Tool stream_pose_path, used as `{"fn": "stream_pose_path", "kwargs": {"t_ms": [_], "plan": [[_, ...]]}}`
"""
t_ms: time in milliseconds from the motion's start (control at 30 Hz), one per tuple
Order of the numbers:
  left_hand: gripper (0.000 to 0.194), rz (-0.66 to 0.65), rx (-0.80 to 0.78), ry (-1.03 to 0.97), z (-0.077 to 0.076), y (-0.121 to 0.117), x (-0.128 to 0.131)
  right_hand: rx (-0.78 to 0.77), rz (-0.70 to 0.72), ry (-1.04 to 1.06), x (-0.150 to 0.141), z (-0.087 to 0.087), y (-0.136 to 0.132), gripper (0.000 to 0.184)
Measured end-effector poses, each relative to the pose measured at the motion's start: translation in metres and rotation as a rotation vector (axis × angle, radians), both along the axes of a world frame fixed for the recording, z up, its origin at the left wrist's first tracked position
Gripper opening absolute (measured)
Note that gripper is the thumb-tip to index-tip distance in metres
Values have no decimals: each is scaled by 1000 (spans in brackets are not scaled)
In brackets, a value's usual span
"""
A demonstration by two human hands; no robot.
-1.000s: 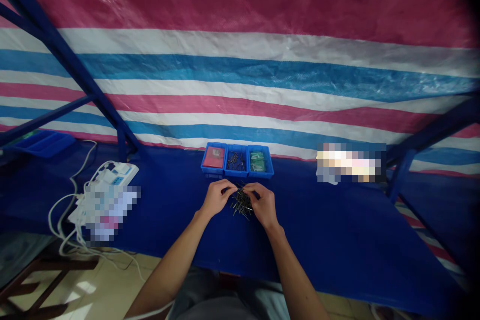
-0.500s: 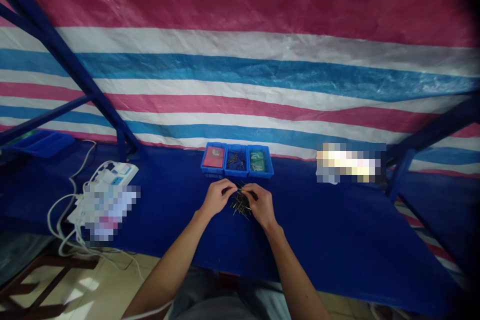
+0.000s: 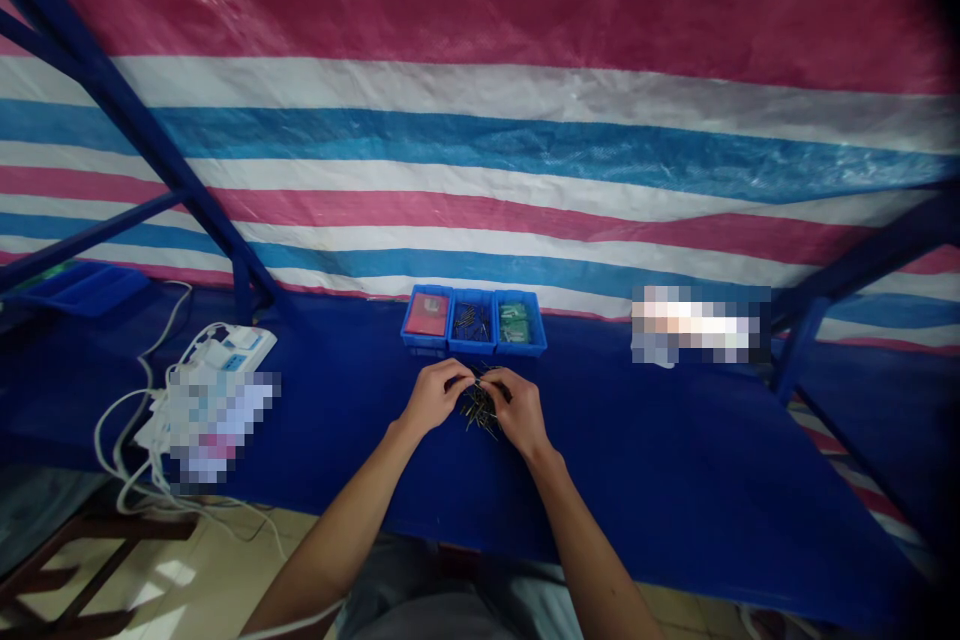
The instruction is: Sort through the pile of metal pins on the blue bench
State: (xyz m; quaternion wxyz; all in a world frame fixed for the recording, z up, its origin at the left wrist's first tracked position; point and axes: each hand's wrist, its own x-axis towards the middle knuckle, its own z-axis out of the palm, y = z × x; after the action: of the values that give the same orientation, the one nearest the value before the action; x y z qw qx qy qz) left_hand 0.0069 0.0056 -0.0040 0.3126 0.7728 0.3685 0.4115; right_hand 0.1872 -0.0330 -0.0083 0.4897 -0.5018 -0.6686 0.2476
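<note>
Both hands meet above a loose pile of thin dark screw-like pieces (image 3: 480,410) on the blue table. My left hand (image 3: 436,394) is closed in a pinch, its fingertips close to those of the other hand. My right hand (image 3: 519,408) pinches from the opposite side. What lies between the fingertips is too small to name. Just beyond the hands stand three joined blue bins: the left bin (image 3: 427,344) holds a red-pink piece, the middle bin (image 3: 472,344) dark thin pieces, and the right bin (image 3: 519,348) small green and pale pieces.
A white power strip (image 3: 251,348) with tangled white cables lies at the left, beside a blurred-out patch. Another blurred item (image 3: 697,325) sits at the back right. Blue frame posts (image 3: 127,110) flank the table (image 3: 675,480), and a striped sheet (image 3: 480,140) hangs behind.
My right hand has shifted very slightly left, bringing its fingertips nearer to the left hand's. The left hand, the bins and the pile look the same.
</note>
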Motion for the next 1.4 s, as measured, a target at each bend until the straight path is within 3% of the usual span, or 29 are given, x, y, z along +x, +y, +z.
{"fn": "stream_pose_path", "kwargs": {"t_ms": [833, 1400], "plan": [[18, -25, 17, -15, 1, -3, 1, -32, 1, -112, -2, -2, -1, 24], [19, -36, 60, 5, 4, -6, 3, -44, -48, -235, -7, -7, 0, 47]]}}
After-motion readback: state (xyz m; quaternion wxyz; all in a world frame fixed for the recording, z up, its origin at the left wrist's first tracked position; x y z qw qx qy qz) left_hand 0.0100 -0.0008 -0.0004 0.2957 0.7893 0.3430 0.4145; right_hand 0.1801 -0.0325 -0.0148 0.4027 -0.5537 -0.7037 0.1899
